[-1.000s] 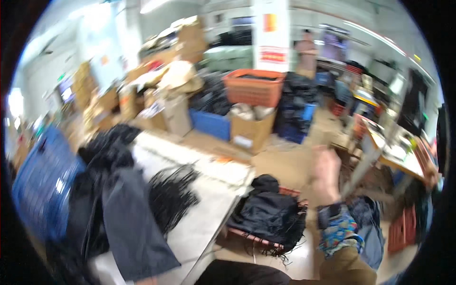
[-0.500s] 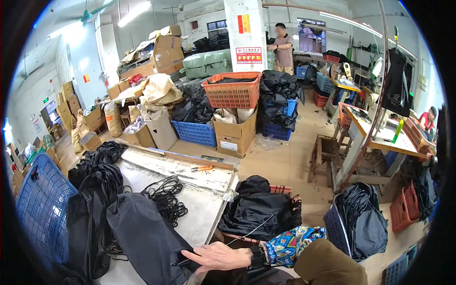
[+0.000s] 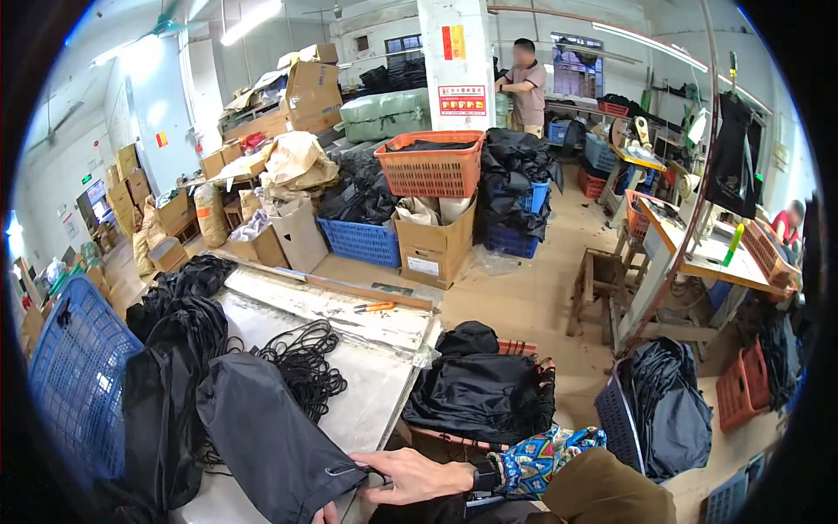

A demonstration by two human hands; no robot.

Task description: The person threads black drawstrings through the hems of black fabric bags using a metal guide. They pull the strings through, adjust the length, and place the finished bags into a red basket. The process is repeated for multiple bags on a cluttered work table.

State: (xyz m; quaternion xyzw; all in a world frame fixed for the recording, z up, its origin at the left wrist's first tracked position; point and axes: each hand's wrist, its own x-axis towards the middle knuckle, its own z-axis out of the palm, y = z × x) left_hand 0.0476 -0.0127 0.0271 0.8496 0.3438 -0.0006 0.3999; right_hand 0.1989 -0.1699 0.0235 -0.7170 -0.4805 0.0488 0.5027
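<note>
A black fabric bag (image 3: 266, 432) lies slantwise on the pale worktable (image 3: 371, 384), its narrow end toward me. My right hand (image 3: 419, 476), in a bright patterned sleeve and a dark wristband, pinches the bag's near right corner. A thin pale strip (image 3: 342, 470) shows on the cloth beside those fingertips; I cannot make out what it is. At the lower edge, only fingertips of my left hand (image 3: 326, 513) show, closed on the bag's near edge. Behind the bag sits a tangle of black cords (image 3: 305, 367). More black fabric (image 3: 166, 393) is heaped along its left.
A blue basket (image 3: 78, 375) stands at the far left. Orange-handled snips (image 3: 375, 306) lie on the table's back strip. Right of the table are a crate of black bags (image 3: 480, 393) and another basket (image 3: 615, 419). A person (image 3: 525, 83) stands at the back.
My left fingertips have come into view at the bag's near edge. The thin pale line stretching right from my right hand is gone, and a short pale strip shows at the bag's corner.
</note>
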